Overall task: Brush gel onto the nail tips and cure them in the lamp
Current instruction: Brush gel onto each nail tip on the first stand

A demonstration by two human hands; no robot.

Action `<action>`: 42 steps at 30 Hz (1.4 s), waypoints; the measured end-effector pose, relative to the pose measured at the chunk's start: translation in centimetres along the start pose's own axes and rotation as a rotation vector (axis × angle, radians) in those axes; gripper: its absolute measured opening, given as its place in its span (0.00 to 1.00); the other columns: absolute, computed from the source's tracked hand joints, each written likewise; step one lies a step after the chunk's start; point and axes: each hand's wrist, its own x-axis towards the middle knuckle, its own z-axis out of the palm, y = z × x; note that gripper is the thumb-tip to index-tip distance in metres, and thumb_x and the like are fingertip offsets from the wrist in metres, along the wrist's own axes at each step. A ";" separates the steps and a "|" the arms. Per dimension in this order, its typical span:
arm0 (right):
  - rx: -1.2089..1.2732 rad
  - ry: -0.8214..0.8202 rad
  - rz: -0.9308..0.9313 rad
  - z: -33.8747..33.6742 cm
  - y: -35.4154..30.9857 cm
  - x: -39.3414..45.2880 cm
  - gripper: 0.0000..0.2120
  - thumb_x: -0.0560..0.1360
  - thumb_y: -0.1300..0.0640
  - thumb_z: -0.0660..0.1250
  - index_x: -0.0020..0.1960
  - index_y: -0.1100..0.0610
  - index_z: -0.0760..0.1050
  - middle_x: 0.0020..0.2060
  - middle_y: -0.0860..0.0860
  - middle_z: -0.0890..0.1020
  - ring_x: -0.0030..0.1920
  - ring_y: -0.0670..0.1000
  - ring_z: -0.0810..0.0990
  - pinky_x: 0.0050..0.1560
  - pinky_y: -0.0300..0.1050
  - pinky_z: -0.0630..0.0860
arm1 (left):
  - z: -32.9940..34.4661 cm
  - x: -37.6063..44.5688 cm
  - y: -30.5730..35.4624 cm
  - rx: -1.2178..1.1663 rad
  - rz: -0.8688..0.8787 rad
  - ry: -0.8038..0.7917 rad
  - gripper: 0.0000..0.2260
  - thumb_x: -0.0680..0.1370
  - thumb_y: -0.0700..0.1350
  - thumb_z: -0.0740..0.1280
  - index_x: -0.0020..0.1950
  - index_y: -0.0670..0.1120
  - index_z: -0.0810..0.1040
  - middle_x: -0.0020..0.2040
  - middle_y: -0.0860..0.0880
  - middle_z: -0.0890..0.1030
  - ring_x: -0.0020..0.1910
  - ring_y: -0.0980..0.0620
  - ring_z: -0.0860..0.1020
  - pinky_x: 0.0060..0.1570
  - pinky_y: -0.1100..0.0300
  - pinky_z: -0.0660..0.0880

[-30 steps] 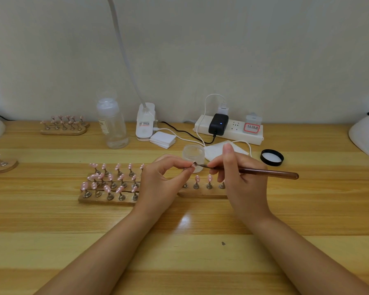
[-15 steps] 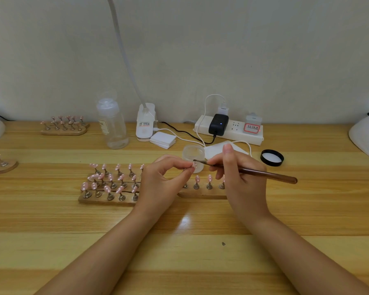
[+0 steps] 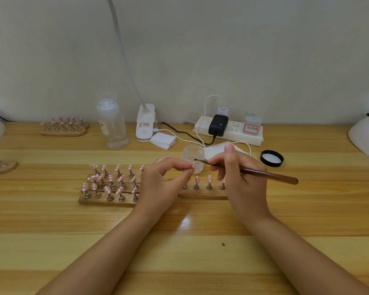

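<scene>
I have one pink nail tip (image 3: 193, 165) pinched on its little stand between the thumb and fingertips of my left hand (image 3: 162, 184), lifted off the worktop (image 3: 179, 248) just in front of the small clear gel jar (image 3: 193, 159). My right hand (image 3: 242, 177) is closed around the brown brush (image 3: 254, 172) in a pen grip, index finger raised along the handle, and the bristle end sits right at the held tip; whether it touches I cannot tell. The handle runs out to the right, past my knuckles.

Under my hands lie the wooden holders: the left block (image 3: 107, 200) carries rows of pink nail tips with white dots on metal stands, and the right strip (image 3: 202, 193) shows three more tips between my hands. The jar's black lid (image 3: 271, 158) lies apart to the right, near a white wipe (image 3: 213, 149).

Farther back along the wall stand a clear pump bottle (image 3: 113, 126), a clip-on lamp base (image 3: 145, 123) with a white pad stack (image 3: 163, 140) beside it, and a power strip (image 3: 228, 130) with a black adapter plugged in. Two more holders (image 3: 63, 127) with tips rest at far left. A white curved housing (image 3: 364, 133) shows at the right edge.
</scene>
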 end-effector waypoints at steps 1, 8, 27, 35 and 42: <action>-0.009 -0.009 0.007 0.0 0.0 0.0 0.16 0.77 0.52 0.58 0.34 0.50 0.78 0.26 0.40 0.79 0.31 0.42 0.77 0.35 0.31 0.70 | 0.0 0.0 0.0 -0.001 -0.001 -0.001 0.09 0.69 0.36 0.72 0.39 0.51 0.81 0.38 0.55 0.81 0.42 0.56 0.79 0.47 0.63 0.75; 0.044 0.021 0.088 0.0 -0.1 -0.3 0.19 0.76 0.51 0.57 0.30 0.52 0.78 0.25 0.46 0.79 0.27 0.43 0.77 0.31 0.32 0.71 | -0.1 -0.1 -0.1 -0.003 0.000 0.001 0.11 0.69 0.36 0.72 0.39 0.53 0.81 0.38 0.55 0.81 0.42 0.56 0.79 0.48 0.62 0.75; 0.160 0.078 0.200 0.4 -0.8 -0.5 0.22 0.77 0.49 0.57 0.31 0.58 0.78 0.25 0.55 0.78 0.24 0.46 0.75 0.29 0.34 0.72 | 0.2 -0.1 0.0 -0.067 -0.073 -0.008 0.10 0.68 0.36 0.72 0.39 0.52 0.81 0.39 0.56 0.82 0.41 0.60 0.80 0.44 0.69 0.74; 0.186 0.123 0.165 0.3 -0.9 -0.4 0.21 0.77 0.53 0.55 0.30 0.57 0.77 0.25 0.55 0.79 0.24 0.45 0.75 0.28 0.33 0.71 | 0.2 -0.1 0.0 -0.099 -0.080 0.007 0.10 0.69 0.35 0.72 0.40 0.51 0.81 0.38 0.56 0.82 0.39 0.62 0.80 0.37 0.73 0.73; 0.133 0.115 0.170 0.4 -0.4 -0.6 0.20 0.79 0.55 0.56 0.32 0.55 0.78 0.29 0.54 0.80 0.26 0.44 0.76 0.30 0.32 0.72 | 0.2 -0.2 0.0 -0.078 -0.086 0.013 0.10 0.69 0.37 0.72 0.39 0.53 0.81 0.36 0.60 0.82 0.39 0.62 0.80 0.41 0.72 0.73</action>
